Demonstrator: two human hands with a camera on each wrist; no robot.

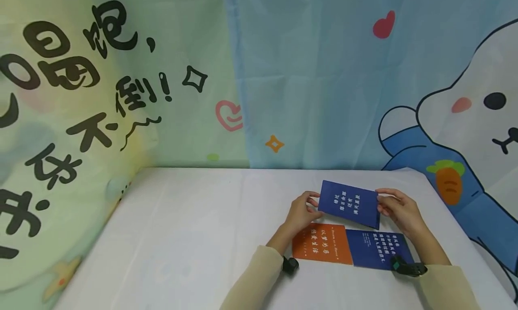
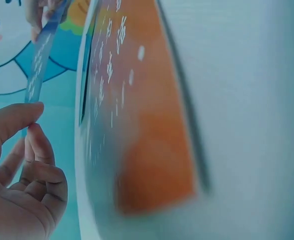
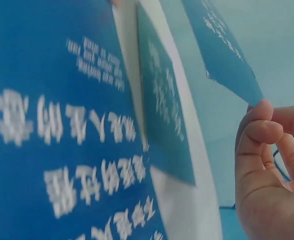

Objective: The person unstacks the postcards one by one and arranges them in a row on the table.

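A thin blue booklet (image 1: 349, 204) with white writing is held up, tilted, between both hands. My left hand (image 1: 301, 213) pinches its left edge between thumb and finger, as the left wrist view also shows. At the right edge, my right hand (image 1: 402, 213) grips a corner with thumb and fingertips. Below it on the table, an orange booklet (image 1: 322, 243) and a second blue booklet (image 1: 378, 249) lie side by side. In the right wrist view, another booklet with white writing (image 3: 162, 95) lies beyond that second one; the raised booklet hides its place in the head view.
A white cloth (image 1: 182, 238) covers the table. Behind it hangs a printed backdrop (image 1: 315, 85) with dark lettering at left and a cartoon white animal at right. Each wrist carries a small dark camera strap (image 1: 289, 266).
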